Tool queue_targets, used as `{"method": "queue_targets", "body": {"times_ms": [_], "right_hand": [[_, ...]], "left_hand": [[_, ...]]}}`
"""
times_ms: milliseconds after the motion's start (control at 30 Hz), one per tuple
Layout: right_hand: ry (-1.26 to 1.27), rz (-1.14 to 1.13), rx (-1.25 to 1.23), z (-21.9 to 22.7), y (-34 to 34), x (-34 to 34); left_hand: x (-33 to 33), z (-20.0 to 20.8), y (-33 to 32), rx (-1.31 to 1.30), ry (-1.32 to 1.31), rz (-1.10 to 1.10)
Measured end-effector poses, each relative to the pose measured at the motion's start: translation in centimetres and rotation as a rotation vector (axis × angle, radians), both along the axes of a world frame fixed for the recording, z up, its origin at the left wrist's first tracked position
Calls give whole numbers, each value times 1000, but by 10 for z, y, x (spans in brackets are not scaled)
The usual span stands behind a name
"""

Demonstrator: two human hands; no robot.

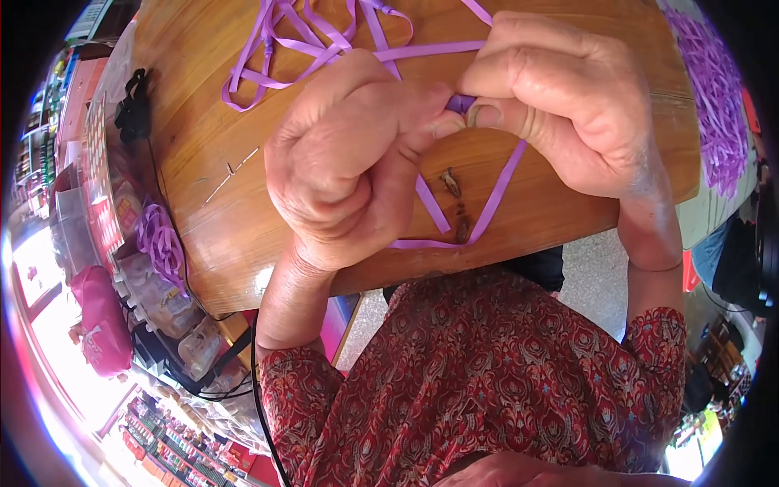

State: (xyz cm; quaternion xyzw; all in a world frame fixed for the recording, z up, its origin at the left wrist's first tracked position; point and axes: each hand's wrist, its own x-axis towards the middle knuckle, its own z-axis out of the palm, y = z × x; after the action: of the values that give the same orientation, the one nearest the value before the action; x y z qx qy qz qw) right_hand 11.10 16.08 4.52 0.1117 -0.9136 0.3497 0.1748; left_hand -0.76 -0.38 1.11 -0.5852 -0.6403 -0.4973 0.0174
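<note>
A narrow purple ribbon (pixel 497 193) is pinched between my two hands over the wooden table (pixel 219 284). At the pinch it forms a small dark purple fold or knot (pixel 460 103). My left hand (pixel 349 154) grips one side of it with thumb and forefinger, the other fingers curled in. On the opposite side my right hand (pixel 568 105) closes its thumb and forefinger. Ribbon hangs below the hands to the table edge, with one cut end lying on the wood. More looped ribbon (pixel 312 40) lies beyond my left hand.
A thin needle-like tool (pixel 231 173) rests on the table at left. A bundle of purple ribbon (pixel 162 239) lies beside the table's left edge, near a pink pouch (pixel 104 321). At right, a large heap of purple strips (pixel 714 97) covers a pale surface. A dark cable (pixel 154 162) runs along the left.
</note>
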Motion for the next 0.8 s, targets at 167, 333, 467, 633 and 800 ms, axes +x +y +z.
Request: {"method": "queue_targets", "body": {"times_ms": [167, 333, 467, 633, 800], "right_hand": [[-74, 55, -114, -6, 0, 1], [-524, 69, -578, -1, 7, -2], [-858, -183, -976, 28, 0, -9], [-695, -190, -886, 14, 6, -8], [-440, -51, -911, 7, 6, -3]], "left_hand": [[6, -2, -1, 60, -53, -11], [8, -5, -1, 115, -13, -5], [-7, -15, 10, 217, -75, -36], [2, -19, 10, 250, -431, -54], [1, -20, 13, 243, -453, -92]]}}
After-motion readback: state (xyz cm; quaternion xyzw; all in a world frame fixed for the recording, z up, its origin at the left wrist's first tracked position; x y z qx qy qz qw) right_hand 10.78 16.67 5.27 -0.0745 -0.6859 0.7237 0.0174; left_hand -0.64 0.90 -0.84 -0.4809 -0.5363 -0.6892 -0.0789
